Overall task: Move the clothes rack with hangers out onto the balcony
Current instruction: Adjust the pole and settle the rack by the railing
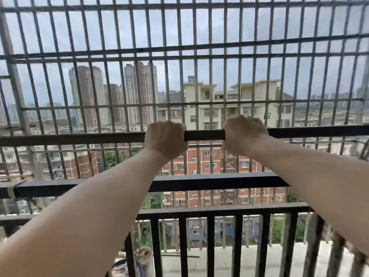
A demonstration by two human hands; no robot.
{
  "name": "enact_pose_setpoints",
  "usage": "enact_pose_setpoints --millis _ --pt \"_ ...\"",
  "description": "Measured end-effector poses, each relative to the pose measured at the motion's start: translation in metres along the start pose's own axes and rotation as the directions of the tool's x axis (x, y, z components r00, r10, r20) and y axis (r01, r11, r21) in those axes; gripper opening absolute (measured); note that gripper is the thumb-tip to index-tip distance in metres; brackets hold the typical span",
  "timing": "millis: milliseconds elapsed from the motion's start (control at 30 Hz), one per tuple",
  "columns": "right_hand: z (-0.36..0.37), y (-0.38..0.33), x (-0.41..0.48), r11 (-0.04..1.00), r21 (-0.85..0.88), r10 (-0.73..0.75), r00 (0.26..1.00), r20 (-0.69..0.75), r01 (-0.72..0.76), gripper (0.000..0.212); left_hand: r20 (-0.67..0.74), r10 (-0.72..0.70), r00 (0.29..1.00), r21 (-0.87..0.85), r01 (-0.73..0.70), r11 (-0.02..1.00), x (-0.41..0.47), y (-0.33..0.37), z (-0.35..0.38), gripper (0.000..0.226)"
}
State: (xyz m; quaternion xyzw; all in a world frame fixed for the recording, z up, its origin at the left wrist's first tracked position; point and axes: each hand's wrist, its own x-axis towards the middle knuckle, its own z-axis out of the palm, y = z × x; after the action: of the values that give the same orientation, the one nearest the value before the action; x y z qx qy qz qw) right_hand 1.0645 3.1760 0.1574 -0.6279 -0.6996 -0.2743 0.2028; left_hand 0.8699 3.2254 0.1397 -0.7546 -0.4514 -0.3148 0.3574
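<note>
A dark horizontal bar, the top rail of the clothes rack, runs across the view at chest height. My left hand grips it from above, fingers curled over the far side. My right hand grips the same bar a short way to the right. Both forearms reach forward from the bottom corners. No hangers show in this view, and the rack's legs are hidden.
A black balcony railing with vertical bars stands just beyond, with another dark crossbar above it. A grey metal security grille closes the balcony front. A plant pot sits low behind the railing. City buildings lie beyond.
</note>
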Motion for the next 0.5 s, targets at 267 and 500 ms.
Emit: enact_pose_setpoints --millis 267,500 --pt "0.01 0.001 0.006 0.994 -0.058 -0.099 0.982 -0.163 0.091 0.034 0.033 -0.047 0.998 -0.008 0.047 0.999 0.003 -0.007 0.0 0.034" --pt "0.023 0.013 0.009 0.986 -0.113 -0.147 0.964 -0.223 0.124 0.039 0.055 -0.077 0.995 -0.006 0.077 0.997 0.004 0.004 -0.001 0.029"
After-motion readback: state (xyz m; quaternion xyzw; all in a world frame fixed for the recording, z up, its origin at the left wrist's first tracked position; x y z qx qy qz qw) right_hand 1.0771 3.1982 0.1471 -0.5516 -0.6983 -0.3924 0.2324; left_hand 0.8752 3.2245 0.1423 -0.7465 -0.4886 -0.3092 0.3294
